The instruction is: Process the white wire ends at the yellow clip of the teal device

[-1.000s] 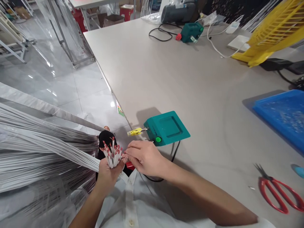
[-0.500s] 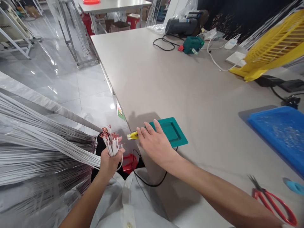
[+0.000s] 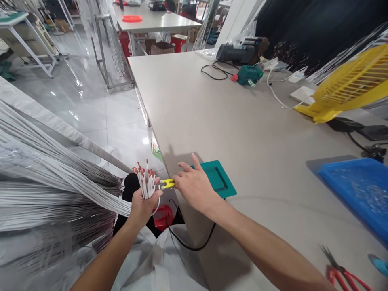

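Note:
My left hand point(image 3: 142, 206) is closed round a bundle of white wires with red tips point(image 3: 146, 182), held upright just off the table's near edge. The long white wire strands point(image 3: 54, 190) trail away to the left. My right hand point(image 3: 194, 185) rests on the near end of a small teal box point(image 3: 218, 178) at the table's edge. Its fingers pinch at a yellow clip point(image 3: 167, 184) that sticks out from the box toward the wire tips. A black cable point(image 3: 194, 244) hangs down from the box.
Red-handled scissors point(image 3: 348, 277) lie at the bottom right beside a blue tray point(image 3: 357, 190). A yellow basket point(image 3: 348, 89), a second teal device point(image 3: 249, 75), cords and a dark machine point(image 3: 239, 50) are at the table's far side. Shiny floor and metal racks lie to the left.
My right hand left the wire bundle, went to the teal box and now pinches at the yellow clip. The left hand raised the bundle close to the clip. The camera tilted up.

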A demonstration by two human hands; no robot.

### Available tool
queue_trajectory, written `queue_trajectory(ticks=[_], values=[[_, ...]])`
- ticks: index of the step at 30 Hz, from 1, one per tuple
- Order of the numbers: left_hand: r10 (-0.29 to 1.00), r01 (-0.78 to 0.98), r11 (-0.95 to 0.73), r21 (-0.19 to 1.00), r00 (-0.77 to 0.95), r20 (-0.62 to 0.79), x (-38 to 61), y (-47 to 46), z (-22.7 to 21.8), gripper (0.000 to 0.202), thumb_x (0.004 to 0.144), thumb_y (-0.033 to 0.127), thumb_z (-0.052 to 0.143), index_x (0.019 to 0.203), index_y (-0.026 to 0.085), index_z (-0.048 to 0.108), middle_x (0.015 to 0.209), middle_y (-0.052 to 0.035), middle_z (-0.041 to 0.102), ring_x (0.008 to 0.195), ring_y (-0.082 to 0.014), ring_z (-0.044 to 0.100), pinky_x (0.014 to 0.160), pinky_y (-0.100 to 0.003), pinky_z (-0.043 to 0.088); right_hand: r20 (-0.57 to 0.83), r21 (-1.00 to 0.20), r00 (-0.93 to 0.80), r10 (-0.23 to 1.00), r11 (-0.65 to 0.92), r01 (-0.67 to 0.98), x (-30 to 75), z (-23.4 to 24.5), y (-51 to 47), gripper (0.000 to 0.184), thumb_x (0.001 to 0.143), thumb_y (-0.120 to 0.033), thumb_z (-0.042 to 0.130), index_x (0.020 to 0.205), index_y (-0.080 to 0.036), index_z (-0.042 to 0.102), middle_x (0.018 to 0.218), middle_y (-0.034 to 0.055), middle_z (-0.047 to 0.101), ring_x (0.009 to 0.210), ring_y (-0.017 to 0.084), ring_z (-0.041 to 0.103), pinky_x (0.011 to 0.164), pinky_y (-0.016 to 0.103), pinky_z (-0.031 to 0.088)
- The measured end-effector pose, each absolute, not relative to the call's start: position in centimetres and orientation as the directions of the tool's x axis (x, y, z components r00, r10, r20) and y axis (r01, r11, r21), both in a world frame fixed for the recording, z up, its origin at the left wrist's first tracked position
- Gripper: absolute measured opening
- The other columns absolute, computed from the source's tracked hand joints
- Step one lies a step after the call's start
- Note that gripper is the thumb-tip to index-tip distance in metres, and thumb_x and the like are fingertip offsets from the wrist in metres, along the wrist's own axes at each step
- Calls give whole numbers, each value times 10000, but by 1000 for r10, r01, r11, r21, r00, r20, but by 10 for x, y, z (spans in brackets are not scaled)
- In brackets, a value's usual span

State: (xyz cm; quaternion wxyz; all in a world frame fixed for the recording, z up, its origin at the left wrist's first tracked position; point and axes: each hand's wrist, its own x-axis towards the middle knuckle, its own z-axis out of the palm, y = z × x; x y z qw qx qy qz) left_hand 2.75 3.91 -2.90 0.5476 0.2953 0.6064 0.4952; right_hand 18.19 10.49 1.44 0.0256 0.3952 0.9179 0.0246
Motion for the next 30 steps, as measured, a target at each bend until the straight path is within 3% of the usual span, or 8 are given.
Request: queue_trajectory(ticks=[6,14,17,21,26,30], values=[[882,-187,354,916,-258,-394,31,41,-30,403,570,223,711,964,140,687,633,-16,651,568,-131,563,562,-244,430,23,29,-687,727,686,727,184,8,106,142,772,-113,558,694,-174,660,646,54,668,1001,257,524,1048,540,98],[880,-148,378,914,-250,-405,31,41,-32,392,566,230,712,942,123,686,665,-18,659,573,-134,567,549,-244,432,-26,15,-676,736,676,736,184,13,106,68,776,-201,592,760,-166,648,723,63,682,1027,270,517,1023,579,91],[876,-122,380,917,-273,-399,32,41,-31,350,585,216,694,923,125,687,710,-28,670,607,-139,575,566,-244,437,-46,2,-667,744,667,745,184,16,105,280,732,-330,654,946,-151,631,852,99,677,1072,309,480,994,625,94],[879,-91,373,923,-284,-383,33,41,-31,323,619,223,672,928,132,686,758,-37,684,635,-143,588,586,-244,448,-14,28,-686,728,686,727,185,11,104,640,693,-436,671,1218,-124,479,997,139,636,1124,338,426,982,652,78],[898,-59,339,939,-279,-341,30,38,-37,313,638,242,668,929,129,686,806,-49,699,718,-169,617,670,-266,471,5,109,-698,717,693,713,185,5,102,720,720,-480,623,1297,-116,394,1011,147,617,1114,333,421,1009,616,87],[909,-48,308,950,-281,-309,26,34,-39,263,636,242,670,879,144,691,887,-61,699,815,-184,616,732,-269,466,13,104,-695,719,691,716,185,7,101,733,716,-501,616,1294,-106,400,991,150,621,1085,331,443,1009,599,116]])
